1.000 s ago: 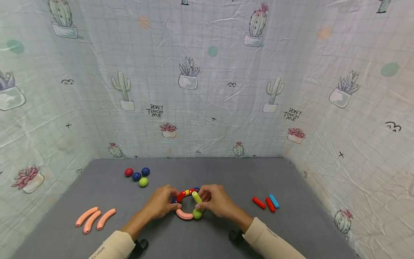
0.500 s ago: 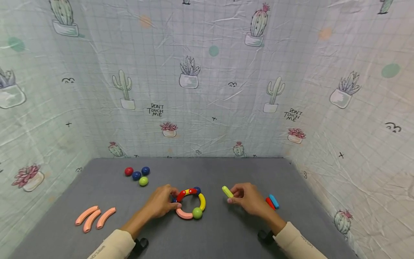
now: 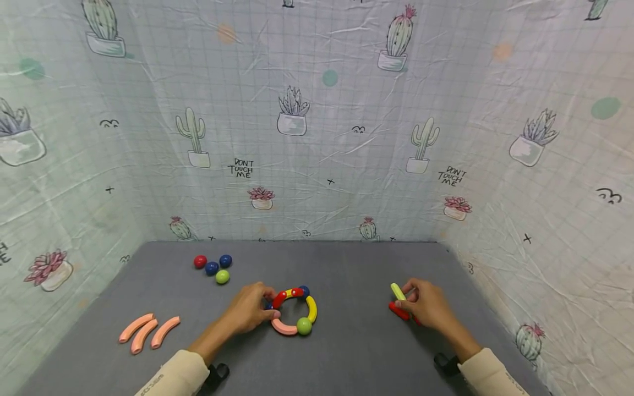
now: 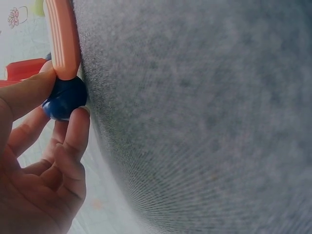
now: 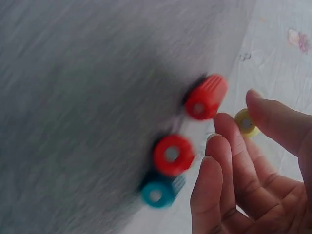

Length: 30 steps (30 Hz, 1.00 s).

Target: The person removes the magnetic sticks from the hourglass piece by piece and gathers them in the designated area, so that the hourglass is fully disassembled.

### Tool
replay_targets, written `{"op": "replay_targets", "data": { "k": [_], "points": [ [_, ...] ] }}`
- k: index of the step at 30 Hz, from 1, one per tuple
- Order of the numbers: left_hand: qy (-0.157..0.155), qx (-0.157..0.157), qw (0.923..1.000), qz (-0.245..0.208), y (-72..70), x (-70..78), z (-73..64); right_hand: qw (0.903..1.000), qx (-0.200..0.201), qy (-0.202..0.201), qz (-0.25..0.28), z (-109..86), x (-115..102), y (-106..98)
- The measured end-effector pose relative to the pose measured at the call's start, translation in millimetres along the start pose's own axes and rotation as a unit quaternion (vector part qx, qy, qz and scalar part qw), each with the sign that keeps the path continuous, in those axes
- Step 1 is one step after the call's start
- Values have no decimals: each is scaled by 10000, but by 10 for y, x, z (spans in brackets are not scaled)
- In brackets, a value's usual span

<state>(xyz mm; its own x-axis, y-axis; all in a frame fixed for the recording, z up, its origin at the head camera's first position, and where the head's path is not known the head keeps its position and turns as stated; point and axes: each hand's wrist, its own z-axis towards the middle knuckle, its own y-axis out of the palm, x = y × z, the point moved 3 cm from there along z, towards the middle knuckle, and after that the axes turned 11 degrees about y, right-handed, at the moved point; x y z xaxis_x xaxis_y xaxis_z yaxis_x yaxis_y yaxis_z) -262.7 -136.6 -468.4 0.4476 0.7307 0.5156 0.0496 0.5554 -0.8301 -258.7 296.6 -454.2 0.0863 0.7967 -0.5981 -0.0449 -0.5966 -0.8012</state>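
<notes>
Near the middle of the table in the head view lies a ring of joined toy pieces: a pink curved rod (image 3: 284, 328), a green ball (image 3: 304, 325), a yellow curved rod (image 3: 311, 309), and red and blue parts. My left hand (image 3: 251, 309) pinches the ring's left side, thumb and fingertips on a blue ball (image 4: 66, 100) at the pink rod's end. Over to the right, my right hand (image 3: 432, 306) pinches a short yellow-green rod (image 3: 397, 290) between thumb and fingers. Close beneath it lie two red rods (image 5: 207, 97) and a light-blue rod (image 5: 158, 194), partly hidden in the head view.
Several loose balls, one red (image 3: 200, 262) and one green (image 3: 222, 276) among blue, sit at the back left of the grey table (image 3: 346, 352). Pink curved rods (image 3: 142, 336) lie at the front left. A cactus-print cloth (image 3: 327, 137) walls the back and sides.
My right hand has lifted the yellow-green rod away from the ring and carried it right, over the red and light-blue rods. My left hand keeps its place on the ring.
</notes>
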Motion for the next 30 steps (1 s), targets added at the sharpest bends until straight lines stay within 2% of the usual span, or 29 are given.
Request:
{"op": "replay_targets", "data": {
  "k": [3, 10, 14, 17, 21, 24, 30],
  "points": [
    [5, 5, 10000, -1, 3, -5, 3, 9998, 20, 67, -196, -11, 54, -45],
    [12, -36, 10000, -17, 6, -8, 8, 9982, 229, -59, -553, -19, 80, -46],
    [34, -60, 10000, -30, 8, -10, 13, 9965, 523, -194, -624, -10, 38, -10],
    [43, -48, 10000, -11, 7, -7, 14, 9954, 700, -472, -464, -20, -98, 30],
    [48, 11, 10000, 46, -1, -5, 14, 9918, 714, -1050, -137, -40, -367, 138],
    [22, 42, 10000, 67, -4, -1, 11, 9895, 577, -1323, 105, -42, -563, 268],
    [10, 41, 9999, 108, -4, 15, 5, 9872, 97, -1541, 405, -13, -940, 564]
  ]
}}
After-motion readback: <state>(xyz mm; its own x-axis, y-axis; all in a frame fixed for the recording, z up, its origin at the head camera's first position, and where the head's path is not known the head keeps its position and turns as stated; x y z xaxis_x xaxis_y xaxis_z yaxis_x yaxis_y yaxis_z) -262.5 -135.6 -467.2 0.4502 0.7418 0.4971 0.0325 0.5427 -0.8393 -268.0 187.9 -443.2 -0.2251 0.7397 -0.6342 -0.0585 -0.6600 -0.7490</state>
